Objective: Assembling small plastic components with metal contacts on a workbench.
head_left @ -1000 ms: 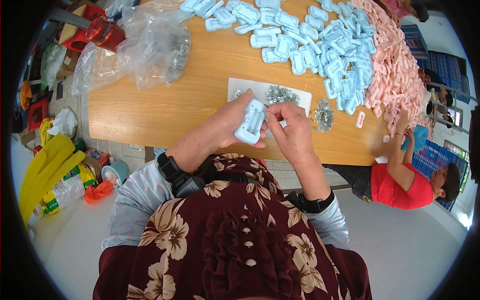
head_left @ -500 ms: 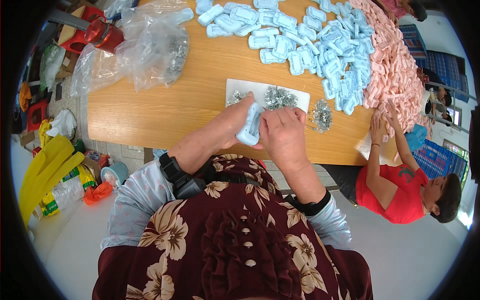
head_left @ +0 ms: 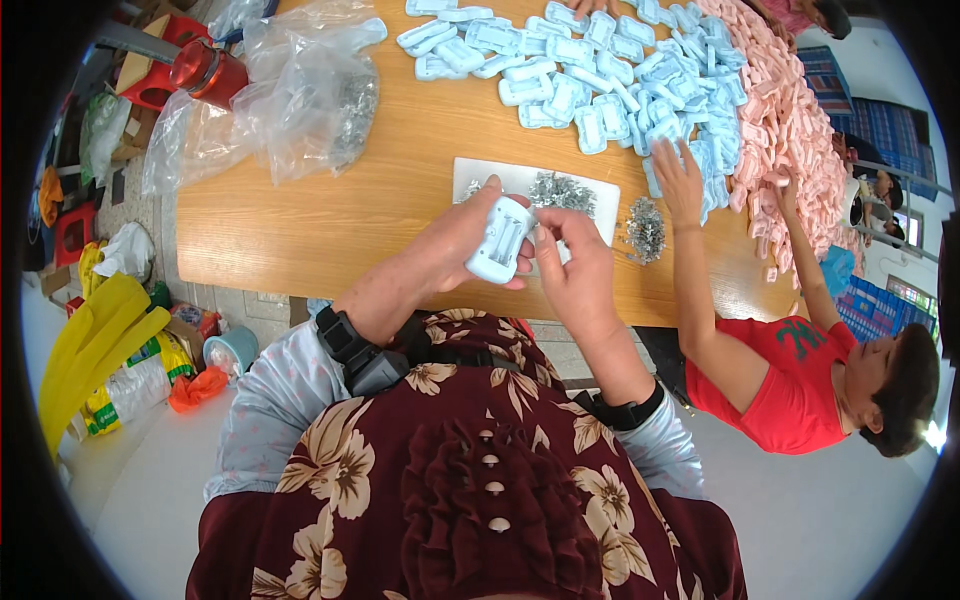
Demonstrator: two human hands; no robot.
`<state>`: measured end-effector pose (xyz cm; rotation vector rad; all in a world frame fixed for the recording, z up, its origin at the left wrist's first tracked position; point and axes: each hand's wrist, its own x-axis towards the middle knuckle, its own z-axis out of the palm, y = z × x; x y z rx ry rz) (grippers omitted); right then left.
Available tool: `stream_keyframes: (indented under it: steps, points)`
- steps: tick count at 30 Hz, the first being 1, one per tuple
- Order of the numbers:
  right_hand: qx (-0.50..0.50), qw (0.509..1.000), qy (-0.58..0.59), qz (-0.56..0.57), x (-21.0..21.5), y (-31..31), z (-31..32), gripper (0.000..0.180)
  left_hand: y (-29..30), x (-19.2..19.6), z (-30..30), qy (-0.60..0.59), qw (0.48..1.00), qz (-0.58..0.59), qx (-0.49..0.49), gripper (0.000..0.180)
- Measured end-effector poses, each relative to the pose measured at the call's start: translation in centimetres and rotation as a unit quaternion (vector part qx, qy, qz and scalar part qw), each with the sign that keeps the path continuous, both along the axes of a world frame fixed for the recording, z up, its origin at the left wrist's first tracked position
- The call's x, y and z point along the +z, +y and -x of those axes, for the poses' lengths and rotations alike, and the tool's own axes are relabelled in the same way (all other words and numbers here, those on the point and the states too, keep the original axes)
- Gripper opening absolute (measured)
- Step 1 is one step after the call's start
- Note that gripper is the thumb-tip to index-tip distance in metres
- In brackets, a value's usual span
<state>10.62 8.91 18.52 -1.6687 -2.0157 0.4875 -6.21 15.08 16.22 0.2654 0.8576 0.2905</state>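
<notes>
Holding a pale blue plastic casing point(head_left: 499, 240) above the near edge of the wooden table point(head_left: 330, 215), the left hand point(head_left: 455, 240) has its fingers curled around it while the right hand point(head_left: 575, 265) pinches its right side with thumb and fingertips. Small metal parts point(head_left: 560, 190) sit on a white sheet point(head_left: 480, 172) just behind.

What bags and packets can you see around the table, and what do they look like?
Clear plastic bags: on the wooden table's far left corner, crumpled, one holding small silvery metal bits.
White sheet: flat on the table just past the hands, rectangular, with heaps of silvery bits on it.
Yellow bag: on the floor at left, long and floppy.
Orange bag: on the floor beside it, small and scrunched.
</notes>
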Motion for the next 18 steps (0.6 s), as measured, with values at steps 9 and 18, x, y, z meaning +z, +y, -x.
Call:
stream_keyframes:
  steps: [9, 18]
  points:
    - [-0.138, 0.818, 0.454, 0.326, -1.0, 0.6, -1.1, 0.027, -0.5, -0.8, 0.8, 0.094, 0.971, -0.211, -0.058, 0.038]
    - [-0.124, 0.817, 0.468, 0.313, -0.9, -0.4, 0.3, 0.026, -1.9, -2.5, 1.6, 0.087, 0.921, -0.377, -0.039, 0.032]
